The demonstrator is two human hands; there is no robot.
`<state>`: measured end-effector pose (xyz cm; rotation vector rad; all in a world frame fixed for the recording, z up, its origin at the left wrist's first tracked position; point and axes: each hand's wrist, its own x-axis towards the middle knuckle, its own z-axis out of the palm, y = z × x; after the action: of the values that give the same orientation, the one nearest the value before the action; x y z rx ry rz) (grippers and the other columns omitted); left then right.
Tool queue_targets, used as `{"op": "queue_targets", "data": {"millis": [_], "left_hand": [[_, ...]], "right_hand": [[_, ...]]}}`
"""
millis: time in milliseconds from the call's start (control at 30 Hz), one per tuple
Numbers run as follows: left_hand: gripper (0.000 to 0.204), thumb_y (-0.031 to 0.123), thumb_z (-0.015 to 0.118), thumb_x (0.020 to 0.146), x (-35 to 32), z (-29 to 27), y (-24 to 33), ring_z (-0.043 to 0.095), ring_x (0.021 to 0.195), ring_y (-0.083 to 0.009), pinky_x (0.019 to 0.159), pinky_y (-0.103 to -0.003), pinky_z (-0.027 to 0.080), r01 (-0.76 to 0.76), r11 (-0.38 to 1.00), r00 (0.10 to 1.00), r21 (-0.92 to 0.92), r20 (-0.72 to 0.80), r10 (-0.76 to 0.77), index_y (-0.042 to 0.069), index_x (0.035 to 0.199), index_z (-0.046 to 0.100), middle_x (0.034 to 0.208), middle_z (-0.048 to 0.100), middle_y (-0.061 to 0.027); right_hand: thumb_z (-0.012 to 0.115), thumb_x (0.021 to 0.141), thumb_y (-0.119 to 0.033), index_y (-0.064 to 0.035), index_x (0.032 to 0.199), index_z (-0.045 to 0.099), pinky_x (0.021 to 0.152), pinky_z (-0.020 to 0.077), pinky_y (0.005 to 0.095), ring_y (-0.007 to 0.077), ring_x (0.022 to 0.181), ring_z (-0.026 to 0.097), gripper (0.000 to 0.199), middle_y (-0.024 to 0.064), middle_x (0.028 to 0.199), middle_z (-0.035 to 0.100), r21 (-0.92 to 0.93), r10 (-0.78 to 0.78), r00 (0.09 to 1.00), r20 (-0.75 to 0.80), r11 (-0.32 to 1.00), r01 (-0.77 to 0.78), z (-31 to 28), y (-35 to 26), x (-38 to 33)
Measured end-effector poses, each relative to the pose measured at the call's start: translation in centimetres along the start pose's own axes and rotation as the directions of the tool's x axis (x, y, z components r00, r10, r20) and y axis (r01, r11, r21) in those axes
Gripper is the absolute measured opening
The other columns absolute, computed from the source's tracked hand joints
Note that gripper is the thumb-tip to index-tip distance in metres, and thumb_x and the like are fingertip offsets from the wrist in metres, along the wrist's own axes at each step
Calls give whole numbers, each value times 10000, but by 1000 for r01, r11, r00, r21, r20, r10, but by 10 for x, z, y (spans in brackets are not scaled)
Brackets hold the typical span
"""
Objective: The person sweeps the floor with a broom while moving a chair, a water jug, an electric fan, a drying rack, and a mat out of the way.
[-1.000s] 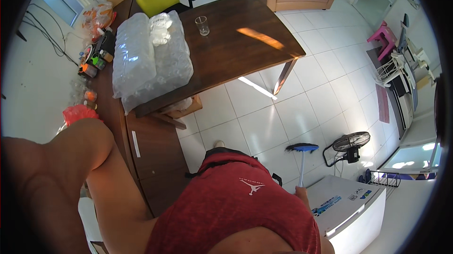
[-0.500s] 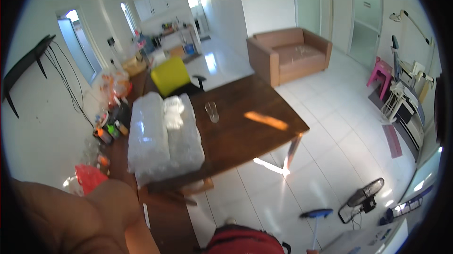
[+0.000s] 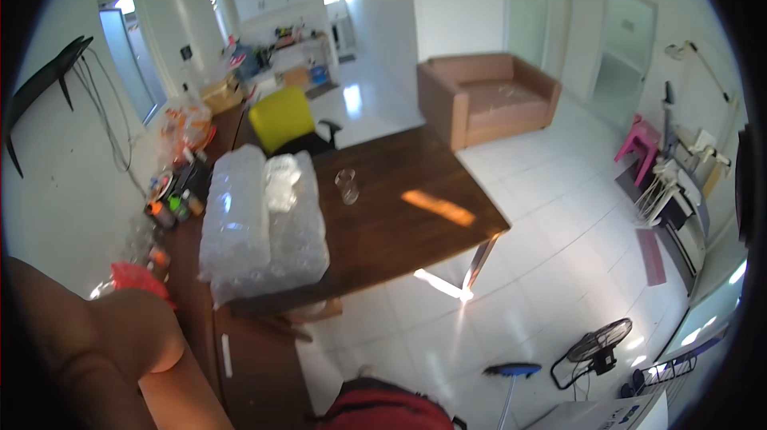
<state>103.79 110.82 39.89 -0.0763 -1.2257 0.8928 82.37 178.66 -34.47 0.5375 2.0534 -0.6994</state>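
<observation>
Along the lower left edge bends a bare arm (image 3: 120,326), probably my left, its hand out of the picture. My right hand is not visible either. Next to the arm is a dark wooden desk (image 3: 264,374) with a thin white strip (image 3: 226,355) on it. A broom with a blue head (image 3: 513,369) stands to the right, its pale handle leaving at the bottom edge. At the lower middle sits a red and black bag (image 3: 387,410). Clear bubble-wrapped bundles (image 3: 232,214), a crumpled white wrapping (image 3: 282,182) and a drinking glass (image 3: 347,186) rest on the wooden table (image 3: 391,230).
A yellow-green chair (image 3: 281,120) stands behind the table, a tan sofa (image 3: 491,102) beyond it. Bottles (image 3: 177,208) and plastic bags (image 3: 185,130) line the left wall. A black fan (image 3: 595,350), a white box (image 3: 615,414) and a pink stool (image 3: 639,142) are on the right.
The view has shifted, so the table, fan and broom sit farther left in it. The bent arm also appears farther left and lower. A small brownish patch by the broom handle is out of view.
</observation>
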Motion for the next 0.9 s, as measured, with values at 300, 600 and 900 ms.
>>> {"op": "queue_targets", "data": {"millis": [300,600,900], "left_hand": [[361,216,423,832,57,-71,-17,473,522,-190,458,-270,384,-200,977,865,-76,455,213,-85,664,528,628,511,-123],[358,222,433,821,77,-162,-3,465,528,-183,468,-270,380,-134,988,809,-72,568,151,-89,675,534,624,503,-118],[356,228,444,810,60,-82,24,456,534,-176,479,-271,376,92,984,677,-150,734,49,-92,686,539,620,495,-112]], "right_hand": [[569,767,-420,-75,990,462,542,410,584,245,739,499,424,131,850,487,305,-728,656,-199,590,748,37,90,68],[482,813,-306,-98,832,468,473,421,365,220,554,497,209,84,643,501,729,300,924,236,574,-373,3,-49,-102],[502,815,-376,-94,681,440,345,314,297,170,394,417,318,52,512,427,641,356,926,-122,741,-200,38,-59,-152]]}}
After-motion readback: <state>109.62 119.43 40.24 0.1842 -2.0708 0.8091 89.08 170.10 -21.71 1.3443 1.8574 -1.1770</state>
